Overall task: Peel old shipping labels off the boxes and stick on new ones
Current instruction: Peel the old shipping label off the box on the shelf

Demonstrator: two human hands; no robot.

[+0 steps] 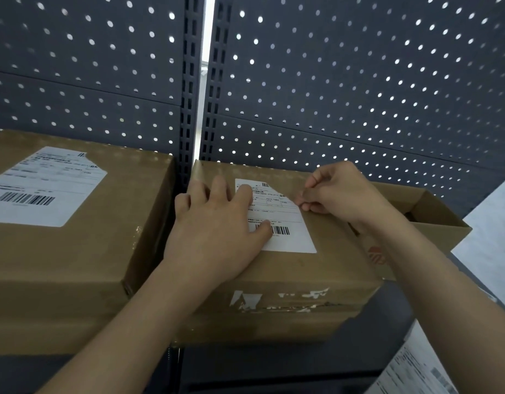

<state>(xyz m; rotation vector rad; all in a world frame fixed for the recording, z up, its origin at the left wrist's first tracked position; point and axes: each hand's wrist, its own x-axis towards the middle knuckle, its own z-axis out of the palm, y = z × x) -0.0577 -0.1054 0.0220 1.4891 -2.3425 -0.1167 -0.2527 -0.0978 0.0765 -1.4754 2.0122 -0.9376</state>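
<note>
Two hands are working on the label [277,217] atop the middle box [288,280]: left hand [217,226] pressing flat and open, right hand [339,191] pinching its corner, which probably needs slow, low peeling.

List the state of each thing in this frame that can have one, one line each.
Middle box: closed, torn label remnants on its front face.
Label on middle box: mostly stuck flat, upper right corner missing or lifted.
Left box: closed.
Label on left box: stuck on, upper right corner torn away.
Open box: flaps up, behind the middle box.
Left hand: flat, pressing the label.
Right hand: fingertips pinched at the label's right edge.
</note>
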